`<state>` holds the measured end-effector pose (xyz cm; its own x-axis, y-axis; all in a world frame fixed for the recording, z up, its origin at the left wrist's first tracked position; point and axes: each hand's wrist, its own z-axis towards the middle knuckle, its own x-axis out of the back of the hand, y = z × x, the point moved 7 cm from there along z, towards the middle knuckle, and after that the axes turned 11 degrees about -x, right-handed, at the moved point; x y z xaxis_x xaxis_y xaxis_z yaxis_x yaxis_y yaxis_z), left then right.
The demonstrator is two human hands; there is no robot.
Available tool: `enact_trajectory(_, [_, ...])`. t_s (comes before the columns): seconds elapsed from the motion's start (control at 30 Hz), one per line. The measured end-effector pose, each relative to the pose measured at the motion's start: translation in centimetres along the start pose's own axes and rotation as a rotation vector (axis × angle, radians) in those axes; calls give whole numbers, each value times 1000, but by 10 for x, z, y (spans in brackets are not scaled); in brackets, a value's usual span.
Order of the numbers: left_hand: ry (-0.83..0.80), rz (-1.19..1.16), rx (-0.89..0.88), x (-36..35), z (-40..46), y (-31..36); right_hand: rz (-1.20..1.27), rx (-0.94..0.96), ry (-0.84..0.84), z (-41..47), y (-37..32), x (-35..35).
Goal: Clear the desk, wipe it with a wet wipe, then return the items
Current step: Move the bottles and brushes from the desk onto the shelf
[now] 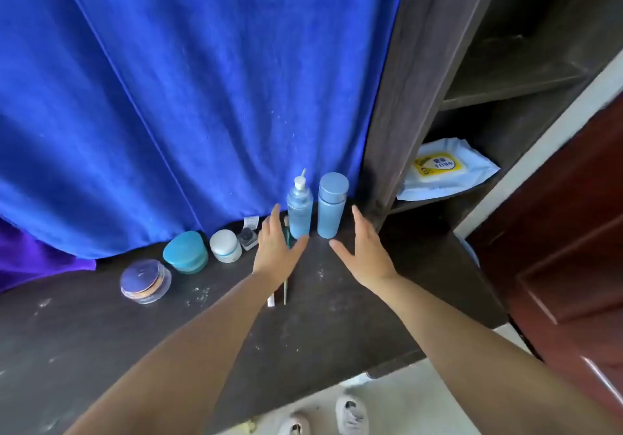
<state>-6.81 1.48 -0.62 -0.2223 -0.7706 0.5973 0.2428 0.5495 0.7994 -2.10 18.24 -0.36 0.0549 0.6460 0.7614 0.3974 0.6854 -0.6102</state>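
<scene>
Two blue bottles stand at the back of the dark desk (337, 326): a pump bottle (299, 210) and a capped bottle (331, 207). My left hand (276, 249) hovers open just left of the pump bottle, its thumb near the base. My right hand (365, 252) is open to the right of the capped bottle. Neither hand holds anything. Left along the desk sit a small clear bottle (247, 238), a white jar (225, 245), a teal jar (186, 252) and a clear round compact (145, 281). Thin sticks (285, 291) lie under my left wrist.
A blue cloth (188, 97) hangs behind the desk. A dark shelf unit (472, 97) stands at the right, with a pack of wet wipes (441, 171) on a shelf. A reddish door (573, 232) is far right. White specks dot the desk.
</scene>
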Motion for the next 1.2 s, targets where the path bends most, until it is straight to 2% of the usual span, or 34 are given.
enact_trajectory(0.07, [58, -41, 32, -3, 15, -3, 124, 43, 8, 23, -6, 1])
enact_trajectory(0.23, [131, -143, 94, -16, 31, -11, 216, 99, -18, 55, -7, -8])
enact_trajectory(0.47, [239, -137, 195, -25, 33, -1, 228, 152, -79, 65, -6, -10])
enact_trajectory(0.67, [292, -158, 199, -22, 6, 10, 271, 185, -118, 43, -4, 2])
enact_trajectory(0.87, [302, -145, 93, 0, -33, 58, 337, 269, -66, -16, -8, 49])
enact_trajectory(1.0, [312, -131, -20, 15, -57, 115, 376, 297, 9, -52, -3, 98])
enact_trajectory(1.2, [231, -99, -233, 16, -72, 208, 412, 362, 133, -88, -3, 187])
